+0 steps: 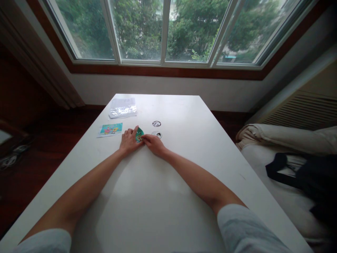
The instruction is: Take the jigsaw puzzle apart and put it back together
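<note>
A small green picture piece [139, 135] with cartoon figures, perhaps a card or sticker, lies on the white table. My left hand [128, 141] rests flat over its left side, fingers stretched out and pressing it down. At its right edge, the thumb and fingertips of my right hand [154, 144] are pinched together. Just beyond my right hand sit two small round things, a dark-rimmed disc [156, 123] and a pale ring-like disc [159, 135] with a dark centre. Left of my left hand is a bright cartoon picture sheet [111, 129].
A clear plastic sleeve with papers [123, 107] lies at the table's far left. The white table [147, 196] reaches toward a wall under a window [163, 31]. On the right, a padded seat [263, 168] bears dark cloth [316, 179].
</note>
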A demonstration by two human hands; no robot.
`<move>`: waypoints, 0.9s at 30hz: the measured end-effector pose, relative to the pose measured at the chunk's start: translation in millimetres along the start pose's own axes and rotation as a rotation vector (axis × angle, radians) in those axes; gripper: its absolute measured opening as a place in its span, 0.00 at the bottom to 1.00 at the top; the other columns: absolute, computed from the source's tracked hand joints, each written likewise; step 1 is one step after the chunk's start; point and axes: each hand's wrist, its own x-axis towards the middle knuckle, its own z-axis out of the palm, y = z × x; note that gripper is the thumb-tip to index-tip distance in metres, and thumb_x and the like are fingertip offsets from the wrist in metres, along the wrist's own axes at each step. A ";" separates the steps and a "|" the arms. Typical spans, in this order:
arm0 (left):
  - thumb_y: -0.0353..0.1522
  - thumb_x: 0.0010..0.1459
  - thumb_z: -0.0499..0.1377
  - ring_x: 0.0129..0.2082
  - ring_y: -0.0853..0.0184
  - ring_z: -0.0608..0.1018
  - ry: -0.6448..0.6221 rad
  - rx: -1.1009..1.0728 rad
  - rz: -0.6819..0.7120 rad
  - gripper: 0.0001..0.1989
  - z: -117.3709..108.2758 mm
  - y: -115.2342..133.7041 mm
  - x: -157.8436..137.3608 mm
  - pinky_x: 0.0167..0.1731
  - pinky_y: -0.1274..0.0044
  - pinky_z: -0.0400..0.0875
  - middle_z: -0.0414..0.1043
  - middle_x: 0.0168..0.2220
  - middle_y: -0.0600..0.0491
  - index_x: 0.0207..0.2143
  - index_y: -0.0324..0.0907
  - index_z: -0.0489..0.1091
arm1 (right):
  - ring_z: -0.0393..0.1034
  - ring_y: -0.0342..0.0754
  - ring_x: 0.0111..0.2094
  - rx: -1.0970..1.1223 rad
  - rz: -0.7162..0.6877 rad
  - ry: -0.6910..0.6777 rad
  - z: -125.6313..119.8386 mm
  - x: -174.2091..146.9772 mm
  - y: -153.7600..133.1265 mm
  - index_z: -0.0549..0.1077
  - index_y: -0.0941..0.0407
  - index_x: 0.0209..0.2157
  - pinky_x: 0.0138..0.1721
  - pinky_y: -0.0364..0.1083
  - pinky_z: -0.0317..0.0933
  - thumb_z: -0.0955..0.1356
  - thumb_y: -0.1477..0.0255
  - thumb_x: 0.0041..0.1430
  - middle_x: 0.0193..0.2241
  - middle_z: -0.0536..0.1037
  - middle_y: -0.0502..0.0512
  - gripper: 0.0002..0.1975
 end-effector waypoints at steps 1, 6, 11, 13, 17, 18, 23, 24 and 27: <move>0.54 0.57 0.61 0.53 0.46 0.70 -0.005 0.007 0.011 0.44 -0.1 0.2 1.5 0.53 0.60 0.64 0.66 0.52 0.39 0.70 0.44 0.55 | 0.77 0.49 0.44 0.000 0.009 0.007 -0.1 0.4 0.6 0.80 0.50 0.50 0.49 0.45 0.67 0.67 0.74 0.66 0.44 0.83 0.51 0.14; 0.54 0.57 0.61 0.52 0.48 0.71 -0.008 -0.013 0.056 0.46 3.6 -0.1 11.8 0.52 0.62 0.66 0.66 0.51 0.40 0.71 0.44 0.52 | 0.77 0.48 0.42 -0.009 0.049 0.071 -2.2 4.4 8.1 0.80 0.51 0.47 0.48 0.45 0.66 0.66 0.75 0.65 0.42 0.84 0.51 0.14; 0.53 0.57 0.63 0.51 0.49 0.71 0.009 -0.072 0.080 0.47 9.5 0.4 23.9 0.53 0.62 0.65 0.66 0.51 0.41 0.71 0.42 0.52 | 0.77 0.47 0.42 0.013 0.085 0.149 -8.3 10.5 16.9 0.80 0.52 0.44 0.47 0.44 0.67 0.65 0.75 0.65 0.41 0.84 0.50 0.12; 0.52 0.56 0.63 0.51 0.49 0.71 0.010 -0.075 0.084 0.47 10.6 0.6 26.8 0.53 0.62 0.65 0.67 0.50 0.41 0.71 0.42 0.53 | 0.77 0.47 0.41 0.020 0.110 0.165 -10.8 13.2 19.8 0.80 0.52 0.43 0.46 0.44 0.67 0.65 0.75 0.65 0.39 0.84 0.50 0.12; 0.52 0.57 0.62 0.50 0.50 0.71 0.016 -0.062 0.085 0.45 9.9 0.5 27.6 0.53 0.62 0.66 0.68 0.48 0.42 0.71 0.43 0.54 | 0.77 0.46 0.39 0.033 0.153 0.180 -13.6 21.2 24.8 0.80 0.54 0.42 0.45 0.43 0.67 0.64 0.76 0.65 0.36 0.84 0.50 0.12; 0.52 0.57 0.62 0.50 0.50 0.71 0.021 -0.062 0.086 0.45 9.4 0.6 27.2 0.53 0.62 0.66 0.68 0.48 0.42 0.71 0.43 0.54 | 0.76 0.46 0.39 0.023 0.155 0.180 -13.9 24.2 26.1 0.80 0.53 0.42 0.45 0.43 0.67 0.64 0.76 0.65 0.36 0.84 0.50 0.12; 0.50 0.57 0.63 0.51 0.49 0.71 0.050 -0.072 0.091 0.44 6.0 2.1 24.1 0.55 0.62 0.66 0.67 0.49 0.42 0.70 0.43 0.54 | 0.75 0.47 0.43 -0.103 0.130 0.149 -14.0 44.1 34.4 0.80 0.53 0.44 0.49 0.46 0.66 0.65 0.77 0.64 0.42 0.83 0.53 0.13; 0.50 0.57 0.63 0.51 0.49 0.71 0.054 -0.073 0.089 0.44 5.3 2.5 23.5 0.55 0.62 0.66 0.67 0.49 0.42 0.70 0.43 0.55 | 0.75 0.48 0.45 -0.140 0.104 0.122 -13.5 47.7 36.2 0.79 0.54 0.46 0.51 0.47 0.65 0.65 0.78 0.64 0.43 0.82 0.54 0.13; 0.50 0.58 0.62 0.51 0.50 0.73 0.061 -0.073 0.073 0.42 3.4 3.5 22.1 0.53 0.64 0.69 0.66 0.50 0.42 0.69 0.43 0.55 | 0.72 0.50 0.51 -0.236 -0.007 0.034 -10.8 53.6 40.6 0.78 0.54 0.51 0.58 0.50 0.61 0.66 0.79 0.63 0.49 0.80 0.57 0.17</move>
